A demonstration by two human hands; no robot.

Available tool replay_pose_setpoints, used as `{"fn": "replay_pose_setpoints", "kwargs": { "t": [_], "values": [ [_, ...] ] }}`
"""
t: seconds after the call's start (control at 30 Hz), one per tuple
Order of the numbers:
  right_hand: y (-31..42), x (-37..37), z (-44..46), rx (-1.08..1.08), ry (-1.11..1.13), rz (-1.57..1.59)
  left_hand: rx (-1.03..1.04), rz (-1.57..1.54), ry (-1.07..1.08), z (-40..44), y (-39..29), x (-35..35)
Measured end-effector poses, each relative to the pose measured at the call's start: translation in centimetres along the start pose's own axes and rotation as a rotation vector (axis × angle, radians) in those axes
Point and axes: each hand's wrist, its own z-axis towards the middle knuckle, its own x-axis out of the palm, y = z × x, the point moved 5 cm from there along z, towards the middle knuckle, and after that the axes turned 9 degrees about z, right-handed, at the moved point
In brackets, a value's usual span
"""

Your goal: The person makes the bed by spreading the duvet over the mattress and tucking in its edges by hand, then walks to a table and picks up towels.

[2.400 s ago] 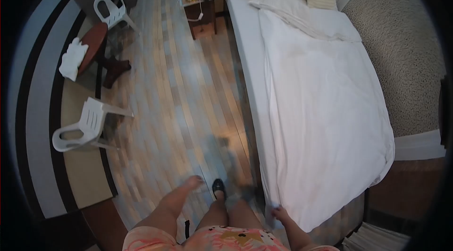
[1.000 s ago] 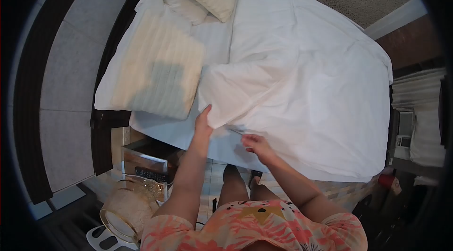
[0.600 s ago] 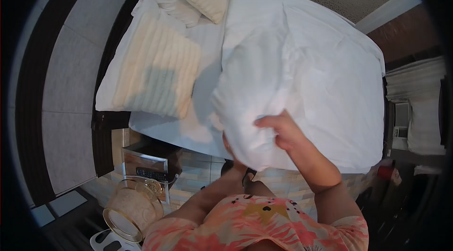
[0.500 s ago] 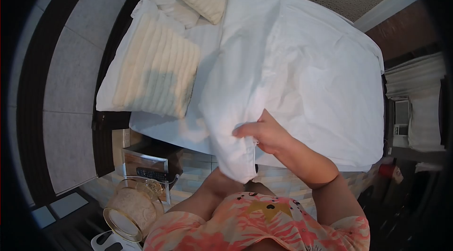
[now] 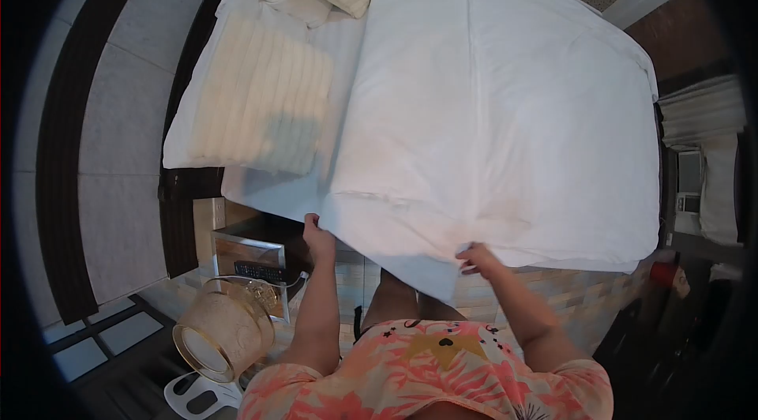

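Observation:
A white duvet covers most of the bed, with a wide band folded back near the pillows. My left hand is closed at the near bed edge, gripping the corner of the folded band by the pillow side. Further right, my right hand pinches the duvet's near edge. Between the two hands a flap of the cloth hangs over the side of the mattress. A cream ribbed pillow lies on a white one, left of the fold.
Below the pillows stands a nightstand with a black remote control on it. A lamp with a gold-rimmed shade is beside it, above a white chair. A dark headboard borders the bed's left end.
My left hand has come out from under the duvet and now holds its edge at the left. My right hand has moved right and down. The folded band lies wider and flatter.

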Motion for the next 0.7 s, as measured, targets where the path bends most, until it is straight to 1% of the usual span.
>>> {"fn": "replay_pose_setpoints", "kwargs": {
  "t": [0.03, 0.07, 0.1, 0.13, 0.17, 0.2, 0.23, 0.27, 0.3, 0.33, 0.37, 0.4, 0.43, 0.47, 0.5, 0.53, 0.57, 0.63, 0.67, 0.7],
  "values": [
    [-2.5, 0.3, 2.3, 0.069, 0.042, -0.043, 0.000, 0.000, -0.001, 0.7, 1.0, 2.0],
    [-3.9, 0.6, 4.3, 0.075, 0.046, -0.042, 0.029, 0.010, -0.101, 1.4, 2.8, 4.1],
    [-4.1, 1.1, 6.1, -0.100, 0.025, -0.195, 0.060, 0.021, -0.199, 1.9, 3.7, 5.2],
    [-4.4, 1.6, 7.3, -0.272, 0.003, -0.347, 0.366, 0.115, -0.235, 1.0, 0.1, 4.2],
    [-5.3, 1.9, 8.6, -0.261, 0.006, -0.346, 0.670, 0.207, -0.263, -0.3, -3.9, 3.2],
    [-5.0, 1.5, 9.6, -0.381, -0.112, -0.379, 0.662, 0.212, -0.255, -0.2, -4.5, 3.3],
    [-4.3, 1.5, 9.5, -0.497, -0.227, -0.410, 0.819, 0.360, -0.068, -0.4, -5.1, 4.5],
    [-4.7, 1.8, 9.5, -0.479, -0.222, -0.406, 0.973, 0.507, 0.131, -0.9, -5.1, 5.5],
    [-4.5, 1.3, 8.6, -0.418, -0.390, -0.452, 0.965, 0.515, 0.147, -1.1, -5.4, 4.9],
    [-4.3, 0.8, 7.9, -0.364, -0.557, -0.499, 0.937, 0.633, 0.285, -1.2, -5.9, 4.7],
    [-5.1, 0.6, 8.2, -0.361, -0.550, -0.498, 0.904, 0.749, 0.421, -1.4, -5.9, 4.5],
    [-6.7, 0.6, 9.8, -0.387, -0.317, -0.308, 0.902, 0.754, 0.420, -1.6, -5.8, 3.5],
    [-6.4, 1.5, 9.9, -0.411, -0.087, -0.117, 0.977, 0.646, 0.411, -2.2, -5.9, 2.4],
    [-6.1, 1.5, 9.9, -0.416, -0.088, -0.115, 1.052, 0.536, 0.403, -2.9, -6.1, 1.2],
    [-5.2, 2.4, 8.4, -0.268, -0.030, -0.149, 1.057, 0.535, 0.401, -3.5, -6.4, 0.0],
    [-4.6, 3.2, 6.5, -0.117, 0.027, -0.183, 1.112, 0.478, 0.339, -4.6, -7.0, -1.8],
    [-3.7, 3.4, 5.3, -0.120, 0.026, -0.181, 1.167, 0.420, 0.275, -5.4, -7.2, -3.1],
    [-1.9, 4.6, 3.1, -0.184, 0.231, -0.040, 1.099, 0.291, -0.054, -3.9, -5.3, -5.9],
    [-1.4, 4.8, 1.8, -0.190, 0.230, -0.035, 0.769, 0.428, -0.118, -2.0, -3.2, -6.7],
    [-1.3, 5.8, 0.0, -0.221, 0.375, 0.027, 0.454, 0.216, -0.201, -0.6, -0.5, -7.5]
  ]
}}
